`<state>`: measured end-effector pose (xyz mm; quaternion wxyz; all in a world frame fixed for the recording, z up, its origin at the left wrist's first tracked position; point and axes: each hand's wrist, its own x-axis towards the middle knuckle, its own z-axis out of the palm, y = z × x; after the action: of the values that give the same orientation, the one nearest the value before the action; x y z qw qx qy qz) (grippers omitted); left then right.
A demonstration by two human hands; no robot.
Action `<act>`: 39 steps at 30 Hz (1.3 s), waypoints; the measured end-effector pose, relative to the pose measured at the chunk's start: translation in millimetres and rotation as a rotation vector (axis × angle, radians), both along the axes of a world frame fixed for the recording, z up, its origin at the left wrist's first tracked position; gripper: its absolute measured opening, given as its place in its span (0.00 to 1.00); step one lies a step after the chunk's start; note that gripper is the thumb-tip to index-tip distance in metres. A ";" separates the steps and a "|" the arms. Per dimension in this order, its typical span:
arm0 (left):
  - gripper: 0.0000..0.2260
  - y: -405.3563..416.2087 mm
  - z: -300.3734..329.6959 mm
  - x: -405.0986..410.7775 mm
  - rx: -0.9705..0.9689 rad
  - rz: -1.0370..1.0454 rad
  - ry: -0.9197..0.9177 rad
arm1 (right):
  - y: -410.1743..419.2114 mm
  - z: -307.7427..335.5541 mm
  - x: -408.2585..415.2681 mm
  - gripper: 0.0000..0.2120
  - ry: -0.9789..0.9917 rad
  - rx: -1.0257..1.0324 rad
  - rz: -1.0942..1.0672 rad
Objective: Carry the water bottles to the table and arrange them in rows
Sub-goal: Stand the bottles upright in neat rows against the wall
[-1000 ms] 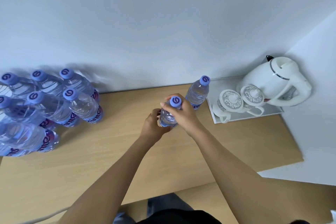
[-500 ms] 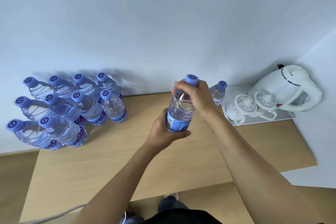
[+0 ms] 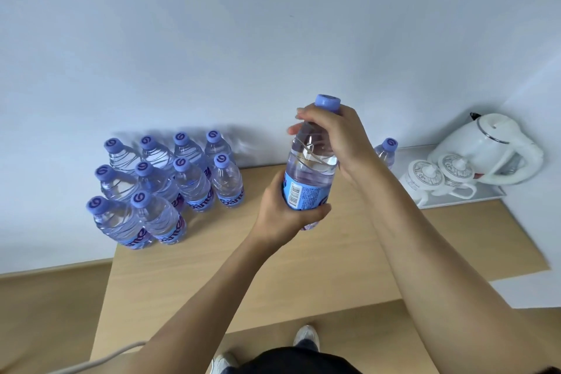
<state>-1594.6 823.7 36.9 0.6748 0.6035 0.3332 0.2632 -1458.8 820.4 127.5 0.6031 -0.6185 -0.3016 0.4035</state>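
standing in rows at the table's (image 3: 303, 270) left rear are ten water bottles (image 3: 170, 185), all upright with purple caps up: four along the wall, four in front of them, two nearest. an eleventh bottle (image 3: 386, 151) stands alone by the tray (image 3: 491, 196), which carries two white cups (image 3: 440, 176) and one white kettle (image 3: 491, 146). a twelfth, the held bottle (image 3: 309, 173), is lifted above the table's middle, long axis near vertical, cap up and tipped slightly toward the wall. the left hand (image 3: 282, 215) is curled around its lower labelled part from below, and the right hand (image 3: 337, 136) is wrapped over its shoulder just under the cap.
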 end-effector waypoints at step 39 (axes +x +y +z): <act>0.27 2.8 41.0 -32.1 0.085 0.127 -0.113 | 0.7 16.4 -64.8 0.13 -0.246 0.212 -0.289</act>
<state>-1626.7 826.5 77.9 0.6482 0.5936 0.3206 0.3530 -1523.7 821.1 144.0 0.6750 -0.6328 -0.3221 0.2004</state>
